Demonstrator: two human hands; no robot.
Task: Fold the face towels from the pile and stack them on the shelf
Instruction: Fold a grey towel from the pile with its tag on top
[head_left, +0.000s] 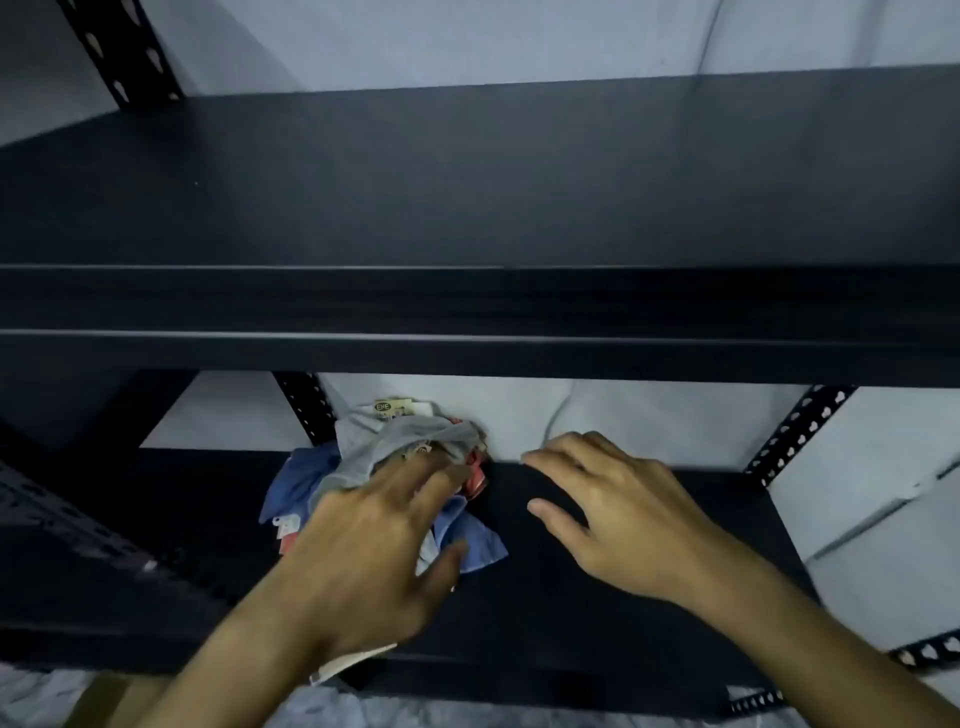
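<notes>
1. Loosely, the pile of face towels (395, 467) is lying crumpled on the lower shelf (597, 597), at its back edge against the pale backdrop cloth (623, 421), just beside the left rear upright (306, 410). As a bunched heap it is showing no clear long axis; it is spreading roughly from the back of the shelf toward the front, with a blue corner pointing to the front right.
2. Grey fabric is sitting on top, blue beneath, with a bit of red and a printed label at the back; how many towels are making up the pile is hard to tell.
3. Part of the pile is being hidden under the left hand (363, 551), and motion blur is softening the fingers. The upper shelf (467, 208) is cutting off the view above the pile. A pale tag-like strip near the left wrist is too unclear to name.
4. The left hand is lying over the front of the pile with fingers spread and straight, its fingertips touching the grey fabric, not curling round it.
5. The right hand (618, 514) is hovering to the right of the pile, apart from it, fingers relaxed and slightly bent, holding nothing; whether it is touching the lower shelf cannot be told.
</notes>
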